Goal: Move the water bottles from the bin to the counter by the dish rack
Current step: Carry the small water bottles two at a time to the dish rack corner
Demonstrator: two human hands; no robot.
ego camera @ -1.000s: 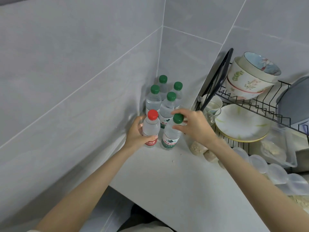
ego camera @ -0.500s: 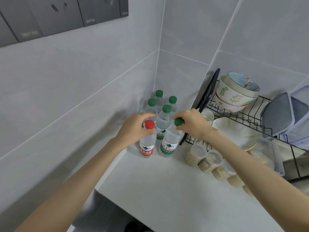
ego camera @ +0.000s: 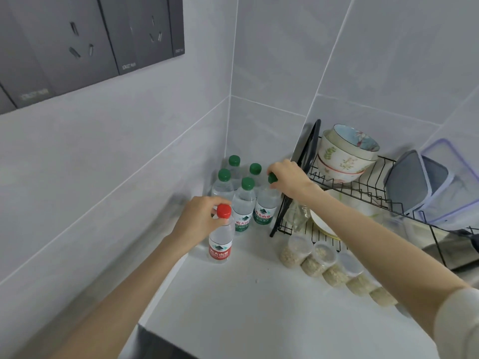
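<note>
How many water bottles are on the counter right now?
6. Four green-capped ones cluster in the corner; a fifth green-capped bottle is under the right hand; the red-capped bottle is under the left hand. More may be hidden.

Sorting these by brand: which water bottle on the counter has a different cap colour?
The red-capped bottle, at the front under the left hand. It has a red cap and red label; the other five have green caps.

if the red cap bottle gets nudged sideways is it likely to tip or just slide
The red cap bottle is tall and narrow, so a high nudge probably tips it. It looks full, likely heavy enough to slide if pushed low. The left hand at its cap steadies it.
</note>
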